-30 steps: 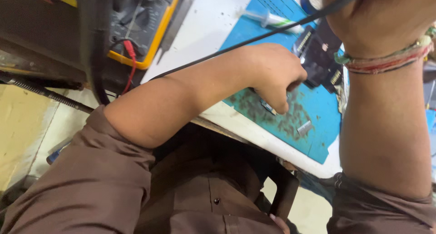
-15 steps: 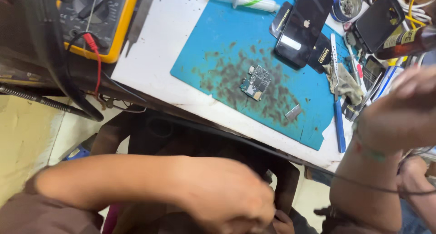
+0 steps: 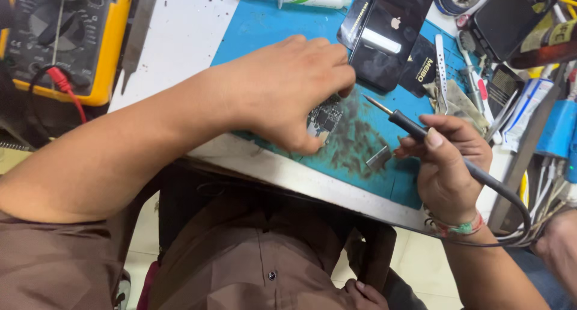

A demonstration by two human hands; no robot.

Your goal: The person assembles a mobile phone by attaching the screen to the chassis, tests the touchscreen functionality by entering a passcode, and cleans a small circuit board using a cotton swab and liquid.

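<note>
Pinning a small circuit board (image 3: 324,117) to the blue mat (image 3: 258,27), left hand (image 3: 288,90) presses down, fingers curled over the board's edges. Right of the board, a loose metal shield (image 3: 378,158), apparently already off. Further right, right hand (image 3: 448,165) clasps a soldering iron (image 3: 415,129), tip raised just beside the board, not touching. Soldering looks unstarted; joints too small to judge.
</note>
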